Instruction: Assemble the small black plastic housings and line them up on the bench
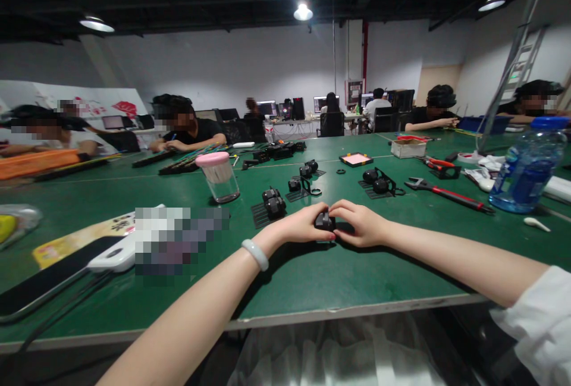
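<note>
A small black part [325, 221] rests on the green table [312, 279] and both my hands pinch it. My left hand [303, 225], with a pale bangle on the wrist, closes on its left side. From the right, my right hand [363, 223] grips the other side. Three similar black parts sit just beyond on black ribbed plates: one [273, 203] at the left, one [307, 172] in the middle, one [377, 181] at the right.
A clear jar with a pink lid [219, 175] stands at the left, phones [111, 255] nearer. A red-handled wrench [448, 194], pliers [439, 165], a blue water bottle [526, 166] and a small box [408, 147] lie right. Other people work along the far edge.
</note>
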Available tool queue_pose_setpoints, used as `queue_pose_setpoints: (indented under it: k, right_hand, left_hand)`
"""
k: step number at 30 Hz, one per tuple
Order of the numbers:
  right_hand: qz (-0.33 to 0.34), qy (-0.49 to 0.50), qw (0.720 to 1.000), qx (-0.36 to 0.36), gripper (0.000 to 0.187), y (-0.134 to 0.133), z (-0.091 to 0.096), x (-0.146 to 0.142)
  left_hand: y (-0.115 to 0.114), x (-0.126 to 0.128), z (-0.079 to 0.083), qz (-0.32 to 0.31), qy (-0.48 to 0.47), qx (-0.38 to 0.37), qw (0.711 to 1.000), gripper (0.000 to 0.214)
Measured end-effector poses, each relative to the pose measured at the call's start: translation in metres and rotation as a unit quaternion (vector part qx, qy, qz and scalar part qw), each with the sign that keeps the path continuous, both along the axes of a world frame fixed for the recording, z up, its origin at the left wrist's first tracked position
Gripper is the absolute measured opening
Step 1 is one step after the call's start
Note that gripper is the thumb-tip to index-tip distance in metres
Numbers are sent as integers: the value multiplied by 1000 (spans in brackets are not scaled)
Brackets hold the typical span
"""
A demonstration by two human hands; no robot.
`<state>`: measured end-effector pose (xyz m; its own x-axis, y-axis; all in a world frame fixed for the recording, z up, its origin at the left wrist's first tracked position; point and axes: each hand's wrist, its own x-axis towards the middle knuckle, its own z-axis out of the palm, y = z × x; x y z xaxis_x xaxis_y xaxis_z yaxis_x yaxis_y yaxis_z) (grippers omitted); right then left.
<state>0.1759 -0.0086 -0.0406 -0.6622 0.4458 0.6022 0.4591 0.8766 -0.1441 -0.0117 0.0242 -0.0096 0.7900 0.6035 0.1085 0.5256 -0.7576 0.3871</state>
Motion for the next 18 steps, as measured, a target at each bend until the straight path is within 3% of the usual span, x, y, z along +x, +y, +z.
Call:
queue_pose_setpoints:
  k: [10, 18]
  right_hand:
    - [-11, 10, 998, -53, 33, 0, 0, 2]
    - [-62, -140, 981, -115, 43, 6, -7, 7]
  left_hand:
    - [2, -2, -3, 1, 0, 2, 1000, 51]
    - [3, -2, -4, 6, -3, -10, 1000, 53]
